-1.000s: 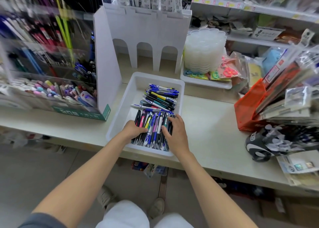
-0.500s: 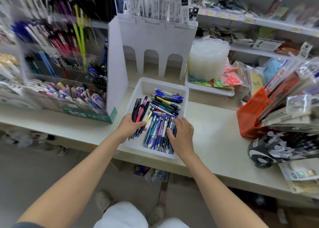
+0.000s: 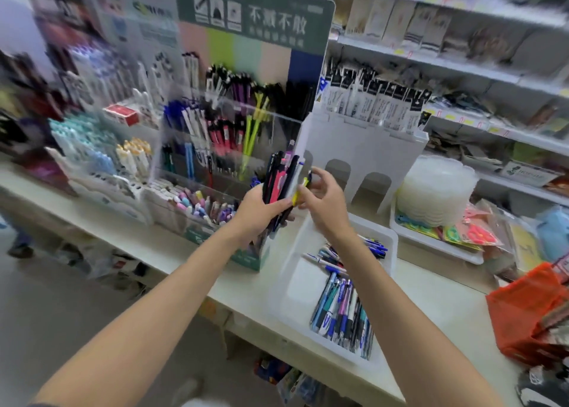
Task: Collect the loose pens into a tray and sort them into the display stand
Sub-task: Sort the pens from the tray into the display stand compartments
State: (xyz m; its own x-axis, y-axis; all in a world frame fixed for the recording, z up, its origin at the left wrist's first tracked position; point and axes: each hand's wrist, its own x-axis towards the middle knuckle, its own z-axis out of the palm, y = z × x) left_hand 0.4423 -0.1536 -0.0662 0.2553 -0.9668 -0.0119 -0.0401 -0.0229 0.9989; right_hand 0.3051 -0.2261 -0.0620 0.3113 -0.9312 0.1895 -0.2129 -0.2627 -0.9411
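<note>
In front of the stand point(image 3: 221, 123), the left hand point(image 3: 257, 211) grips a bunch of pens point(image 3: 281, 179) upright, fingers curled round it. The right hand point(image 3: 326, 205) pinches a yellow pen point(image 3: 300, 189) at the bunch's right edge. More pens point(image 3: 341, 311) lie in the white tray point(image 3: 300, 286) on the counter point(image 3: 172, 246), below the hands.

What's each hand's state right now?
Left hand: gripping a bunch of pens, upright.
Right hand: fingers pinching a yellow pen at the bunch's edge.
</note>
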